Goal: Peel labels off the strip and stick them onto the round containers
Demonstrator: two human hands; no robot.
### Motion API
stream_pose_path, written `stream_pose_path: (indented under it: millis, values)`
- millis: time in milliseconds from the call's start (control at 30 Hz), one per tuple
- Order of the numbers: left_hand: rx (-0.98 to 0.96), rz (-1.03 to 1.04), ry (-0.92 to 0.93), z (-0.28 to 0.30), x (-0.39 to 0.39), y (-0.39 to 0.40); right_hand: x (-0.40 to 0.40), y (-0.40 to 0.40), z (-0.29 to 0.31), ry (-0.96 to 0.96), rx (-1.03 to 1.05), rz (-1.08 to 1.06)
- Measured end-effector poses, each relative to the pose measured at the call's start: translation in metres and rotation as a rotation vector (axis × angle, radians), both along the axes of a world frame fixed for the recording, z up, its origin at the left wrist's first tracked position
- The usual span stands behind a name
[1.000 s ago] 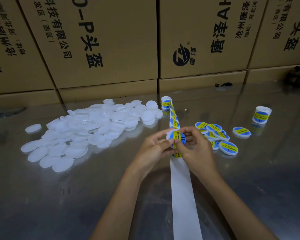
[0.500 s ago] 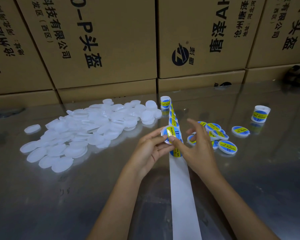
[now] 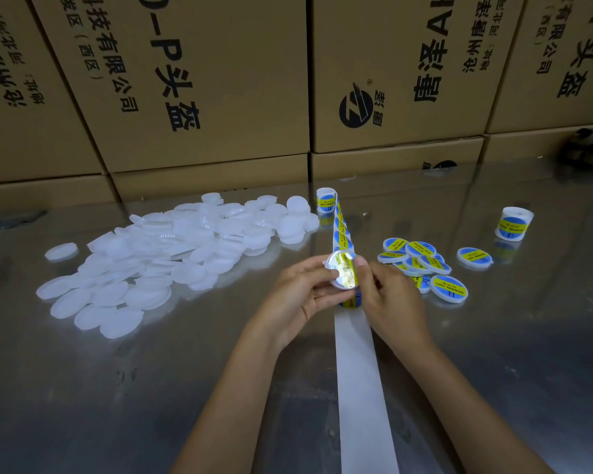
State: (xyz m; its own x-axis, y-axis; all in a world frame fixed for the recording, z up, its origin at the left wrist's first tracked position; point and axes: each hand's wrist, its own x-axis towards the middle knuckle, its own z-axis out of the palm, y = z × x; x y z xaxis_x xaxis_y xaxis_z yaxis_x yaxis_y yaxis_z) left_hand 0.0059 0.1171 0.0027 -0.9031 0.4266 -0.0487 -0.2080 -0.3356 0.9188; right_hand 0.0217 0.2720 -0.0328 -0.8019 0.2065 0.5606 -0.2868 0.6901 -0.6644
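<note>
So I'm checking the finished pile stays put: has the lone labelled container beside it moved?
No. The lone labelled container still lies right of the finished pile, left of the standing roll.

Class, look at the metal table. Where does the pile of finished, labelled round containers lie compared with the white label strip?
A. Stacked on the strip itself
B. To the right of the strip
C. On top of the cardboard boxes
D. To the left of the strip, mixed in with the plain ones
B: the labelled containers with blue and yellow stickers lie right of the strip, while the plain white containers lie to its left.
</note>
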Motion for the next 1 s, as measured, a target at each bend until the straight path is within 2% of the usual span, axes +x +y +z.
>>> stream_pose_path:
  millis: [300,400,500,633,867,1000]
  values:
    - [-0.342,0.022,0.280,0.000,0.003,-0.006,-0.004,0.003,-0.002,-0.079,-0.026,0.150]
    - [-0.287,0.105,0.239,-0.001,0.004,-0.006,-0.001,-0.001,0.002,-0.090,-0.225,0.242]
    - [-0.205,0.177,0.182,-0.001,0.003,-0.007,0.001,-0.005,0.002,-0.111,-0.284,0.330]
    - [-0.152,0.238,0.159,-0.001,0.001,-0.011,0.000,-0.009,-0.003,-0.144,-0.182,0.372]
    - [-0.152,0.223,0.143,-0.007,0.000,-0.012,-0.002,-0.005,-0.008,-0.140,0.024,0.187]
    - [-0.167,0.222,0.141,-0.012,-0.003,-0.015,0.000,-0.009,-0.010,-0.150,0.098,0.168]
